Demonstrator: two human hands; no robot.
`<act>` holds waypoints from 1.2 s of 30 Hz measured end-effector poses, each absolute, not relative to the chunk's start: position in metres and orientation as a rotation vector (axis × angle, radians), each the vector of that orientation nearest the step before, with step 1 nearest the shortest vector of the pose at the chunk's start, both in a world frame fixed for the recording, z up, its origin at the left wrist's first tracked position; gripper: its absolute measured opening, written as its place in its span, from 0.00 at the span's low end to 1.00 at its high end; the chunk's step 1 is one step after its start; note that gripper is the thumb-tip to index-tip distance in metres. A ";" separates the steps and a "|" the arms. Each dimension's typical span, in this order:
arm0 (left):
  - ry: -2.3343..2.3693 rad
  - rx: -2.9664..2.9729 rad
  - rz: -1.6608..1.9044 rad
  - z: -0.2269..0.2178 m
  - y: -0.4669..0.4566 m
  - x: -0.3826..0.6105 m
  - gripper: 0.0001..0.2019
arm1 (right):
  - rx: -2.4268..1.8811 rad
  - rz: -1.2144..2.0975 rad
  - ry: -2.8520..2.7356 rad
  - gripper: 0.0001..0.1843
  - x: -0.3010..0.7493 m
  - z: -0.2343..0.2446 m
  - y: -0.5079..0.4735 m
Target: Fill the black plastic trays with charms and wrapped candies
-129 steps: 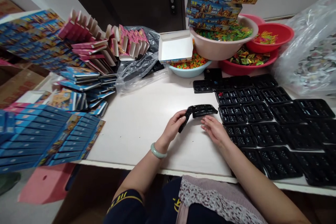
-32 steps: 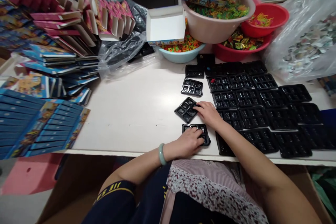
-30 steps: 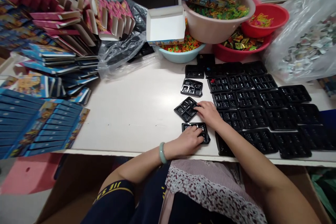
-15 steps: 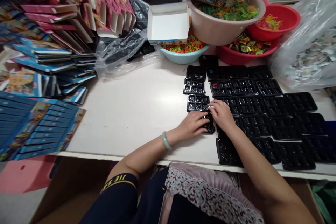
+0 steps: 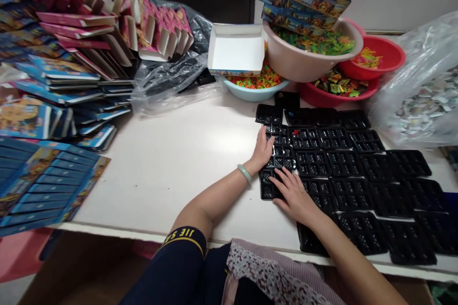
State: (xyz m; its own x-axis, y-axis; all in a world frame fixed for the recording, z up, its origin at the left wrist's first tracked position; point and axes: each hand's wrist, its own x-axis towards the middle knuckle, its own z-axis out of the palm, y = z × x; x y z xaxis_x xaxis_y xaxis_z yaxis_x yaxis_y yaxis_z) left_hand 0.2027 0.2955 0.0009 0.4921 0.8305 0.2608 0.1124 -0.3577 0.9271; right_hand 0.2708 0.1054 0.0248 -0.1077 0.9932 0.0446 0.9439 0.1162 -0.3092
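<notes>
My left hand (image 5: 263,147), below a pale green bangle (image 5: 244,174), rests at the left edge of a black compartment tray (image 5: 281,135), thumb and fingers apart. Just under it lies a second black tray (image 5: 285,157). My right hand (image 5: 294,196) is spread over a third tray (image 5: 266,185), fingertips touching its right part and hiding some of it. More black trays (image 5: 349,184) lie in rows to the right. One of them (image 5: 309,138) has a small red piece (image 5: 296,132) at its top left corner.
Behind the trays stand a light blue bowl (image 5: 255,94), a pale pink basin (image 5: 311,64) with printed boxes on it, and red bowls (image 5: 388,64). A clear bag (image 5: 425,100) sits at right. Stacked blue boxes (image 5: 53,181) and pink boxes (image 5: 168,33) fill the left.
My left hand has moved up along the left column of trays. The right hand has come down onto the lower tray. The left-column trays sit closer to the neighbouring rows; the camera view has shifted.
</notes>
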 end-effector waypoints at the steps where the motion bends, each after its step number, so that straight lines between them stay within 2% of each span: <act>1: 0.806 1.791 0.951 0.000 0.291 0.203 0.30 | -1.911 0.302 -2.153 0.31 0.272 0.024 0.104; 5: 0.801 1.850 1.026 -0.002 0.299 0.189 0.27 | -1.865 0.271 -2.155 0.32 0.271 0.018 0.097; 8: 0.829 1.962 1.121 0.006 0.354 0.156 0.22 | -1.815 0.198 -2.109 0.31 0.272 0.009 0.094; 12: 1.367 1.984 1.172 0.042 0.468 0.084 0.17 | -1.695 0.110 -2.064 0.28 0.272 0.006 0.099; 14: 1.645 2.006 1.105 0.062 0.518 0.051 0.20 | -1.597 0.075 -2.085 0.25 0.268 0.009 0.106; 18: 2.005 2.089 0.955 0.083 0.579 0.017 0.31 | -1.462 0.058 -2.172 0.20 0.252 0.018 0.125; 21: 2.063 2.203 0.803 0.081 0.599 0.013 0.30 | -1.412 0.048 -2.217 0.19 0.243 0.016 0.136; 25: 1.979 2.347 0.822 0.075 0.604 0.011 0.22 | -1.366 0.096 -2.197 0.18 0.238 0.009 0.139; 31: 1.420 2.385 1.018 0.089 0.548 -0.012 0.17 | -1.338 0.374 -2.023 0.19 0.235 0.012 0.143; 34: 1.134 2.082 1.120 0.099 0.484 -0.023 0.19 | -1.394 0.617 -1.745 0.17 0.225 0.021 0.162; 36: 0.839 1.861 0.930 0.103 0.435 -0.024 0.22 | -1.390 0.764 -1.432 0.19 0.216 0.033 0.181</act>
State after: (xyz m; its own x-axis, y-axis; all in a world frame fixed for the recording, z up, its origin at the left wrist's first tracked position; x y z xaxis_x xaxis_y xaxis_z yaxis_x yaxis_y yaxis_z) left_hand -0.0242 0.4351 0.1026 0.4939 0.8279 0.2657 0.1790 -0.3959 0.9007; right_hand 0.2163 0.1806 0.0329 0.1138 0.9715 0.2081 0.3675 0.1535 -0.9173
